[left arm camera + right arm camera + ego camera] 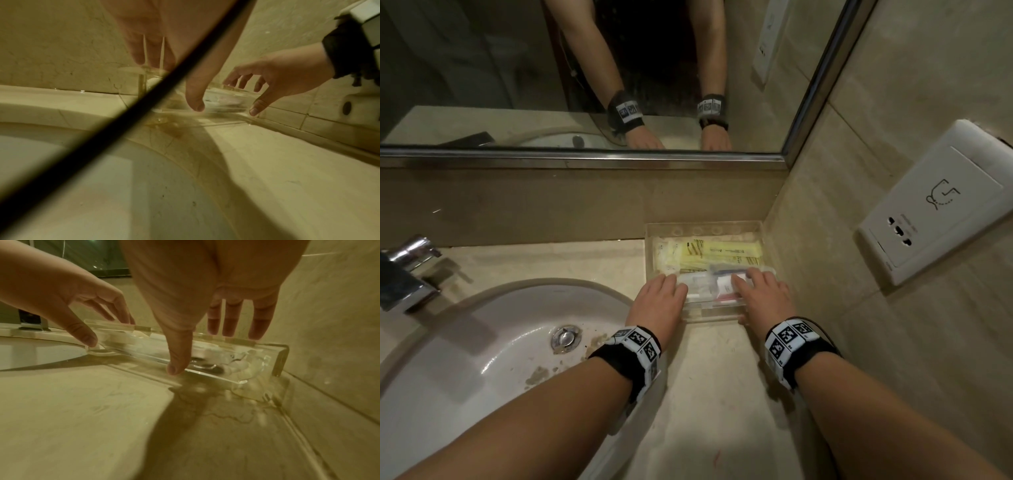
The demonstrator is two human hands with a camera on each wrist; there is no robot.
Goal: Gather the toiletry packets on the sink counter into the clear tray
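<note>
The clear tray (705, 228) sits in the counter's back right corner, against the wall. Yellow packets (719, 255) lie in its far half, white and red packets (709, 286) in its near half. My left hand (659, 298) reaches over the tray's near left corner and my right hand (763, 294) over its near right corner. Both lay fairly straight fingers on the near packets. In the right wrist view, the right hand (195, 288) sets its thumb against the tray's front wall (277, 356), and the left hand (61, 293) thumbs the left corner. The left wrist view shows the tray (222, 105) the same way.
The white sink basin (482, 342) lies left of the hands, with a chrome faucet (407, 274) at the far left. A mirror (585, 68) runs above the backsplash. A wall socket (941, 202) sits on the right wall. A black cable (102, 138) crosses the left wrist view.
</note>
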